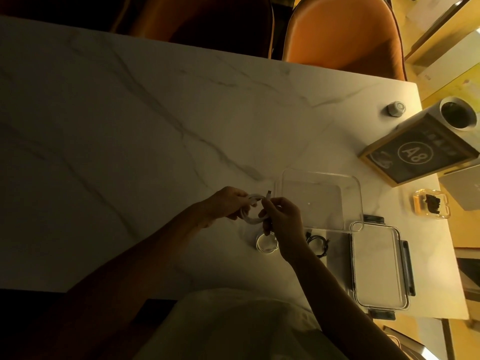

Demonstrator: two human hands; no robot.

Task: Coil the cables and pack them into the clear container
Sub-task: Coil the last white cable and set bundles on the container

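Observation:
A white cable [250, 215] hangs in loops above the marble table, held by both hands. My left hand [225, 202] grips the top of the coil. My right hand [281, 219] pinches the cable's free end, whose plug [269, 194] sticks up. Below them a second white coiled cable [266, 243] lies on the table, and a black cable [317, 242] lies just right of my right wrist. The clear container [322, 200] stands open to the right with nothing visible inside. Its lid [378, 266] with dark latches lies flat in front of it.
The marble table [130, 152] spreads out to the left and back. At the right edge stand a framed sign marked A8 [418, 152], a cylindrical speaker-like object [452, 115], a small metal knob [396, 108] and a small clear case [432, 203] with dark contents. Two orange chairs [342, 35] stand behind.

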